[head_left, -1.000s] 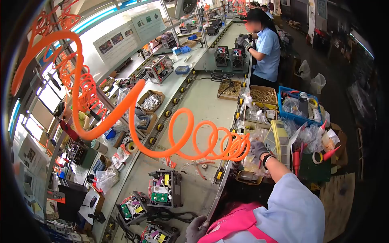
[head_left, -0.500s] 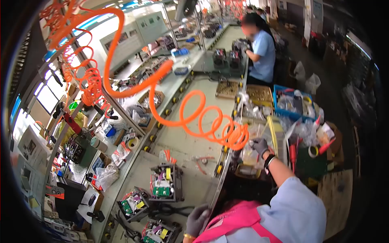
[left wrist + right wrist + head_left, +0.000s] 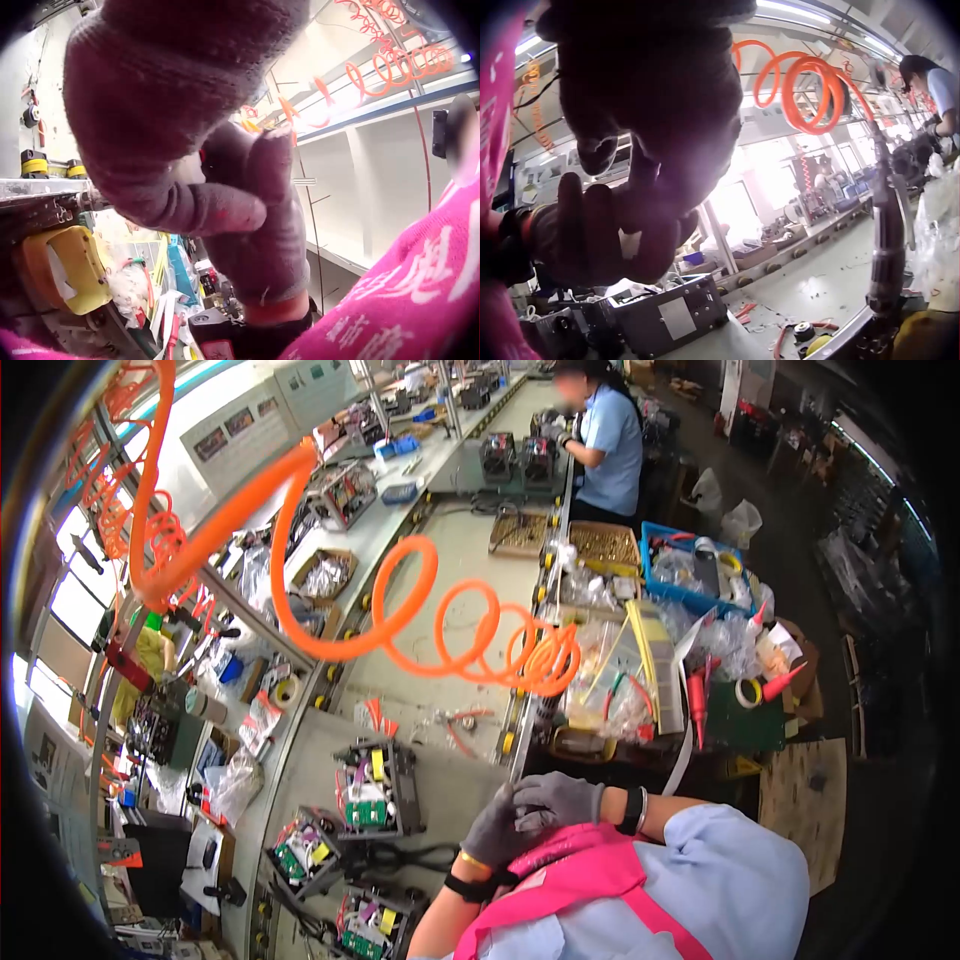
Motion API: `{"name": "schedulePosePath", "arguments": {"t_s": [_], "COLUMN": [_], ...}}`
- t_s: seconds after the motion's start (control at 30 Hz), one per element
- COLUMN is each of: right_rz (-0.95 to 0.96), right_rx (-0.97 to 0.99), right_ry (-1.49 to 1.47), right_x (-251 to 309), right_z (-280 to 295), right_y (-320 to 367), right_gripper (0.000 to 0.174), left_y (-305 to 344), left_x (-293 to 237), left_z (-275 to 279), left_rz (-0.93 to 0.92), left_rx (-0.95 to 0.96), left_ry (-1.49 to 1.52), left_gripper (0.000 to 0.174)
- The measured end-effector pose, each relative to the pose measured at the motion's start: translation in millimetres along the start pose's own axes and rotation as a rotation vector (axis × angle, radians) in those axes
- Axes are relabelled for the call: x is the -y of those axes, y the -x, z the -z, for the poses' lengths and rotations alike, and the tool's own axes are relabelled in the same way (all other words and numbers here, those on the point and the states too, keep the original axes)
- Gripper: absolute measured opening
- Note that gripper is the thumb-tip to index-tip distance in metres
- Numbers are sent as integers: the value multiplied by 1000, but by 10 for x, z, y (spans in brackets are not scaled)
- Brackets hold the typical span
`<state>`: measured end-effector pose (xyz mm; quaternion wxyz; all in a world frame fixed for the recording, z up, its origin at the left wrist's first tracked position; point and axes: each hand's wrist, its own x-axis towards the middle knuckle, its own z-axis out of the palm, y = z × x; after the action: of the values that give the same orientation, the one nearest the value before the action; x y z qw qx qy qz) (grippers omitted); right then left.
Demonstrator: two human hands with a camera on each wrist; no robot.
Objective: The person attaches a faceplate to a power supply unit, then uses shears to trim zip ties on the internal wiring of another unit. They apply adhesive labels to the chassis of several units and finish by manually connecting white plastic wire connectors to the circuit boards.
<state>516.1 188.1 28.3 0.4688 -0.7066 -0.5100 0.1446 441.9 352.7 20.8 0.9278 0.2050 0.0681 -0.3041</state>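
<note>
Both hands wear grey gloves and meet in front of the pink apron (image 3: 560, 895). In the head view my right hand (image 3: 560, 800) overlaps the fingertips of my left hand (image 3: 492, 835). The left wrist view shows bent left fingers (image 3: 217, 210) crossing in front of the right hand (image 3: 259, 255). Seen from the right wrist, the fingers of both hands come together in shadow; I cannot tell whether something small is held there. Left of the hands stand several open electronic units with green circuit boards, the nearest being a dark-framed unit (image 3: 375, 790).
An orange coiled hose (image 3: 400, 630) hangs across the line, with a dark air screwdriver (image 3: 889, 232) at its end. Plastic bags and a yellow bin (image 3: 79, 270) lie right of the rail. Farther off are a blue crate (image 3: 700, 575), boxes of small parts (image 3: 600, 545) and another worker (image 3: 605, 445).
My right hand has left the bags and parts at the right and come back to my left hand before the apron. The head view has shifted, and the hose has swung.
</note>
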Motion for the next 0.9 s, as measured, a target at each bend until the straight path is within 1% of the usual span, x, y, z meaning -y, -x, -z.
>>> {"name": "schedulePosePath", "arguments": {"t_s": [0.03, 0.07, 0.1, 0.13, 0.17, 0.2, 0.23, 0.27, 0.3, 0.33, 0.37, 0.4, 0.43, 0.47, 0.5, 0.53, 0.57, 0.6, 0.67, 0.7, 0.73, 0.8, 0.83, 0.87, 0.9], "right_rz": [-16, -18, -20, -24, -73, -129, -147, -203, -377, -478, -521, -580, -635, -685, -936, -903, -902, -901, -859, -826, -786, -667, -609, -575, -542], "right_rx": [-52, -101, -149, -196, -291, -385, -586, -789, -891, -832, -676, -531, -384, -237, 52, 45, 57, 46, -43, -114, -197, -443, -570, -688, -807], "right_ry": [-28, -59, -93, -131, -77, -151, -26, -63, 164, 396, 647, 739, 826, 907, 840, 882, 887, 878, 872, 859, 838, 772, 733, 687, 629], "right_x": [5, -38, -81, -123, -162, -336, -592, -1120, -1490, -1533, -1988, -2334, -2620, -2620, -2167, -2569, -2620, -2656, -2697, -2718, -2718, -2692, -2649, -2598, -2485], "right_z": [105, 206, 301, 386, 521, 640, 729, 769, 899, 1089, 1153, 1161, 1135, 1129, 1223, 1154, 1122, 1095, 1098, 1103, 1109, 1134, 1130, 1136, 1135], "right_y": [11, 15, 26, 48, 68, 122, 176, 279, 345, 284, 367, 422, 452, 347, 155, 225, 214, 216, 230, 246, 267, 309, 326, 329, 324], "right_gripper": [27, 24, 21, 18, 11, 12, 11, 9, 9, 14, 25, 30, 36, 41, 51, 43, 42, 41, 39, 38, 36, 34, 33, 32, 22], "left_y": [-29, -48, -67, -111, -107, -83, -44, 15, 73, 124, 172, 222, 285, 359, 438, 508, 571, 619, 707, 787, 845, 943, 1005, 1035, 1068], "left_x": [9, -9, -11, -42, -62, -82, -114, -155, -174, -165, -146, -126, -123, -99, -86, -89, -126, -138, -95, -85, -58, -28, 17, 20, 28], "left_z": [111, 131, 70, 137, 122, 85, 70, 66, 62, 54, 47, 52, 77, 102, 113, 116, 40, 16, 30, 119, 164, 210, 302, 295, 277], "left_rz": [5, 10, -44, -43, -55, -70, -63, -57, -51, -91, -133, -175, -202, -226, -252, -276, -289, -326, -395, -420, -430, -448, -466, -468, -468], "left_rx": [-42, -89, -148, -187, -266, -346, -348, -349, -350, -399, -449, -500, -487, -528, -571, -614, -606, -625, -655, -549, -553, -556, -496, -518, -540], "left_ry": [50, 104, -1, -119, -168, -216, -220, -223, -222, -239, -255, -270, -275, -265, -257, -250, -286, -239, -136, -2, 21, 61, 84, 57, 30], "left_gripper": [35, 36, 32, 29, 28, 26, 25, 24, 24, 24, 25, 27, 29, 27, 26, 24, 23, 23, 24, 26, 25, 25, 27, 26, 26]}}
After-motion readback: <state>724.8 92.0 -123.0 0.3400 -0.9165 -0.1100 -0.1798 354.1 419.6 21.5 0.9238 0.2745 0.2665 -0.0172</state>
